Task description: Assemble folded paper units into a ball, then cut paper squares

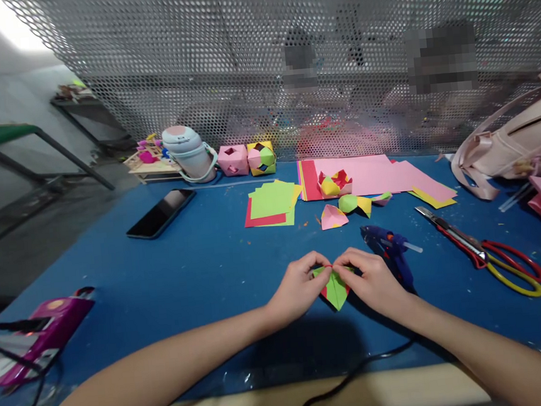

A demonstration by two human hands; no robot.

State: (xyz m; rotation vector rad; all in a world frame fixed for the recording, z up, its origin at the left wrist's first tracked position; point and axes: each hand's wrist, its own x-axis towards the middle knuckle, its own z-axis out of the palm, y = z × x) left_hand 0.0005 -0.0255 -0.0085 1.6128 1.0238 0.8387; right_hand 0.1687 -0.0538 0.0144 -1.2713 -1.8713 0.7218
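The left hand (297, 289) and the right hand (376, 279) pinch one folded paper (337, 293) between nearly closed fingers (322, 279), over the counter (187, 286).

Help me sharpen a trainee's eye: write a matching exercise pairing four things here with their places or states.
1. Phone
2. Glue gun
3. Folded paper
4. Flask

A. Held by left hand and right hand
B. Upright, beside the pink paper cube
C. Dark blue, near the right hand
D. Lying flat, screen dark

Pairs: 1-D, 2-C, 3-A, 4-B
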